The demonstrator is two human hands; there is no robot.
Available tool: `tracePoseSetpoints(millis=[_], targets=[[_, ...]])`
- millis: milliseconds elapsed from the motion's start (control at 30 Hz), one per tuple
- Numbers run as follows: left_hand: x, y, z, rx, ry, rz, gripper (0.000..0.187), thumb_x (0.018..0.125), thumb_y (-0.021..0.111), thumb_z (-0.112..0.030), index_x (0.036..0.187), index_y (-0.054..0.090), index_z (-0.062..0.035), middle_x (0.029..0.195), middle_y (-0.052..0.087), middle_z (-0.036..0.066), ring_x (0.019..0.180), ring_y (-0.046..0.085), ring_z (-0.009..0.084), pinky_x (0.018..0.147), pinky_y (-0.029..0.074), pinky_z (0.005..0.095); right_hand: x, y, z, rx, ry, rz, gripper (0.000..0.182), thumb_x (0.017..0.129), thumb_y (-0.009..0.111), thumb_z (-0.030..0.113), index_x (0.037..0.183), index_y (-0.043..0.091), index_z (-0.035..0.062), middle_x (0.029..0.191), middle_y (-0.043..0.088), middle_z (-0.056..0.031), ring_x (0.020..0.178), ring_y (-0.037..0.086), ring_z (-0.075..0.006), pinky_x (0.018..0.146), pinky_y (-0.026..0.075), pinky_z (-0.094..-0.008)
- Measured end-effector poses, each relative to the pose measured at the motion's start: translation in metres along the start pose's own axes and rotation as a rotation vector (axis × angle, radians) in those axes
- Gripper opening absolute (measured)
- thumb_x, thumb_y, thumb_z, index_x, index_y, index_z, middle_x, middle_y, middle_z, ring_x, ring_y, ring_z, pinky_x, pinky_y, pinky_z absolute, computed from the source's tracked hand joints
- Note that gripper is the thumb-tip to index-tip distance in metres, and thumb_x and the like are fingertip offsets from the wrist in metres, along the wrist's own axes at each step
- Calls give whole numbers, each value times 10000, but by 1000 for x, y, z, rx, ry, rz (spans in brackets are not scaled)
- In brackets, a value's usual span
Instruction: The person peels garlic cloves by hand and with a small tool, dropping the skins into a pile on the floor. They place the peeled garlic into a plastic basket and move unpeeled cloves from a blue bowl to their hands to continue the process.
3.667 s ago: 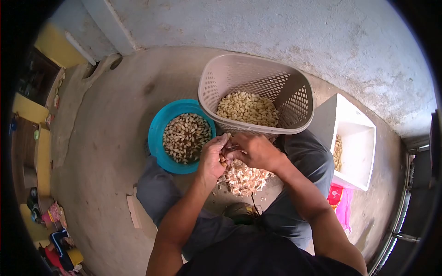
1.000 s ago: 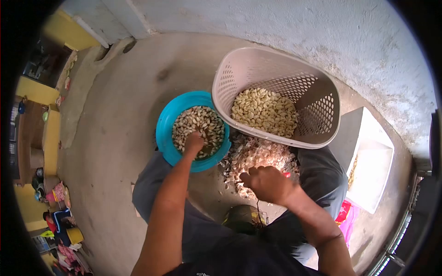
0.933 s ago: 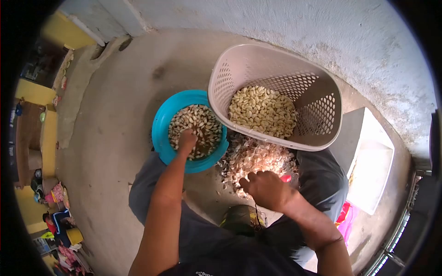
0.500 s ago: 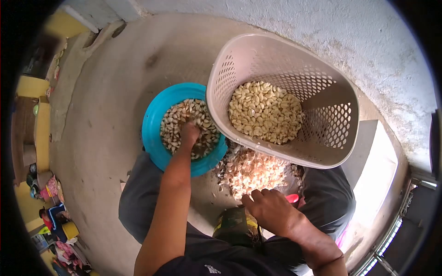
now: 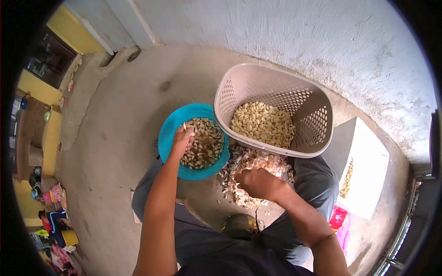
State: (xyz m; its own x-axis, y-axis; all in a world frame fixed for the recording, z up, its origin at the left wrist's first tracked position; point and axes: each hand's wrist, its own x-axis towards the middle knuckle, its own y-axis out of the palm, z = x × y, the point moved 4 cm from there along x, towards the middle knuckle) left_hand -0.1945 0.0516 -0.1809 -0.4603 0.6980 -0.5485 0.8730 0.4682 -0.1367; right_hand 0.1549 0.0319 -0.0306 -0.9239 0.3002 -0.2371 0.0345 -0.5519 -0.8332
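Observation:
A blue bowl [image 5: 168, 136] on the floor holds unpeeled garlic cloves [image 5: 205, 147] in water. My left hand [image 5: 183, 139] is in the bowl, fingers closed around a clove whose tip sticks up. My right hand [image 5: 259, 182] hovers above a pile of garlic skins [image 5: 254, 160] between my knees, fingers curled; what it grips is hidden. Right behind the pile, a beige perforated basket [image 5: 230, 84] holds peeled cloves [image 5: 262, 122].
A white foam box [image 5: 368, 170] stands at the right with a few cloves inside. A pink and red cloth [image 5: 337, 222] lies below it. A rough plastered wall [image 5: 285, 32] runs behind. Shelves and small items [image 5: 43, 193] line the left side.
Over the last second my left hand rose from deep in the bowl with a clove. My right hand stayed over the skins. Earlier, both hands worked together at the basket's front rim.

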Motion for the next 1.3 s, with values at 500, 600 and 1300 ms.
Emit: tracePoseSetpoints(millis=[500,600,1300], targets=[[-174,20,-106,-568,172,194,226,1006,617,-342,1009,590,-117,712,575,21,457,510,104,358,370,261,134,-95,46,717,-124,-611,370,981,696,196,1246,635,-56,879,689,-104,811,625,-172,772,535,-335],[-173,19,-113,-489,371,194,179,975,632,-290,976,594,-115,709,578,21,459,516,95,353,359,243,167,-107,48,824,-124,-442,298,988,694,219,1148,686,-32,762,656,-25,622,559,-96,562,478,-270],[-171,-21,-137,-715,454,10,387,1004,452,-376,1165,633,-75,712,588,41,512,549,118,362,385,258,224,-98,93,1123,-104,-638,146,1037,610,152,1049,552,18,797,634,-33,557,563,-91,449,454,-254]])
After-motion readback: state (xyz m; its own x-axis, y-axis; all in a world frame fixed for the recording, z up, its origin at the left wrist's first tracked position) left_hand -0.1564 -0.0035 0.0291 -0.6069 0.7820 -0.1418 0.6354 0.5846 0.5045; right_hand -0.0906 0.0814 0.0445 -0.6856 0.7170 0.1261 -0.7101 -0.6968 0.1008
